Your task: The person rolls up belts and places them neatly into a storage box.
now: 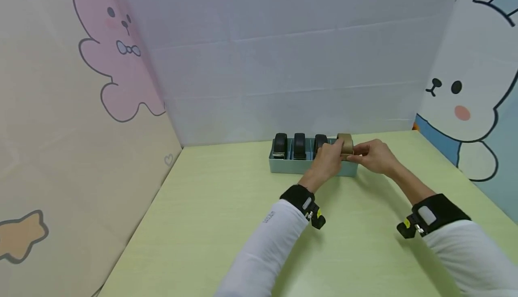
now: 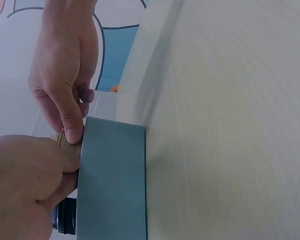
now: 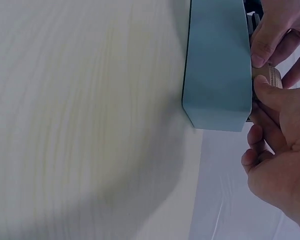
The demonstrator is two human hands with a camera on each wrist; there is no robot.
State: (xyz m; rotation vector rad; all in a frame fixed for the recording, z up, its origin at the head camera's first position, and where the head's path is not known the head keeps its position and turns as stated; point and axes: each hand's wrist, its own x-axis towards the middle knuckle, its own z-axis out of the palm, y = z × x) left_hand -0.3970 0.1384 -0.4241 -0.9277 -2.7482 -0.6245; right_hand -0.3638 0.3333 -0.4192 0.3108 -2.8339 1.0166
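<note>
A tan roll with a ribbed surface, like a rolled-up belt [image 1: 345, 140], sits at the right end of a blue-green box [image 1: 289, 166]. My left hand [image 1: 328, 158] pinches its left and near side between thumb and fingers. From the right, my right hand [image 1: 377, 157] pinches its lower near side at the box rim. In the right wrist view both thumbs press the tan belt [image 3: 261, 73] just above the rim. Three black rolled belts [image 1: 299, 146] stand in a row to the left; the leftmost shows a metal buckle. The fingers hide part of the tan roll.
The box stands near the far edge of a pale yellow-green table [image 1: 210, 207]. Behind it rises a white cloth backdrop [image 1: 283, 63]. Side walls with cartoon animals [image 1: 461, 99] bound the table left and right.
</note>
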